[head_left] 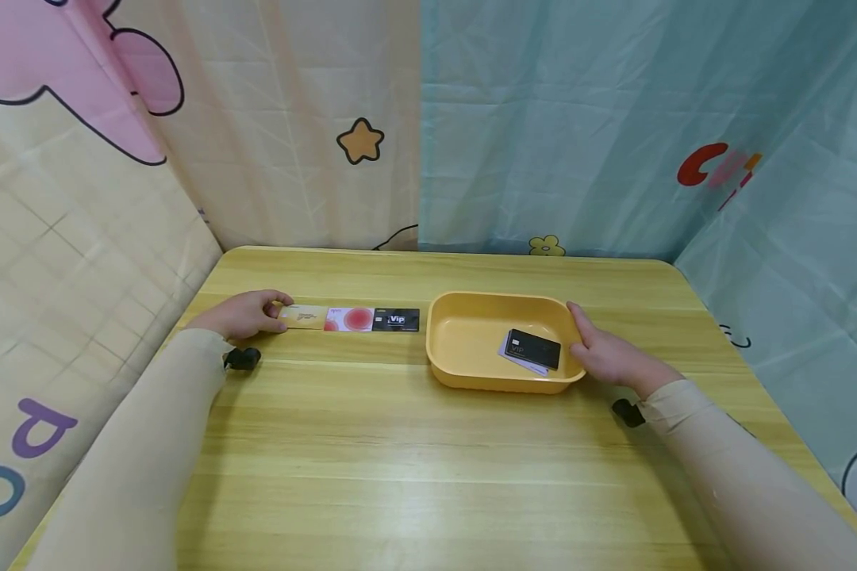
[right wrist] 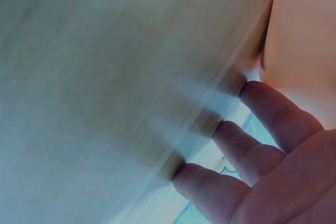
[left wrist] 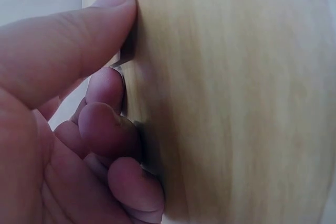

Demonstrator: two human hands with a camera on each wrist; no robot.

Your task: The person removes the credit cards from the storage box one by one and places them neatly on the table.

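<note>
Three cards lie in a row, edge to edge: a gold card [head_left: 304,317], a white card with red circles [head_left: 351,319] and a black VIP card [head_left: 396,319]. My left hand [head_left: 246,312] holds the gold card at its left end, thumb and a finger at its edges; the left wrist view shows the other fingertips [left wrist: 110,129] curled against the table. My right hand [head_left: 617,357] grips the right end of a yellow plastic basin [head_left: 464,297], thumb at the rim. Other right fingertips [right wrist: 191,177] touch the table. Inside lies a black card [head_left: 532,350] over a pale lilac card [head_left: 536,368].
The wooden table [head_left: 400,476] reaches back to a printed curtain [head_left: 543,119], with more curtain hanging along both sides. A small black device [head_left: 243,359] is at the left wrist and another black device [head_left: 628,412] at the right.
</note>
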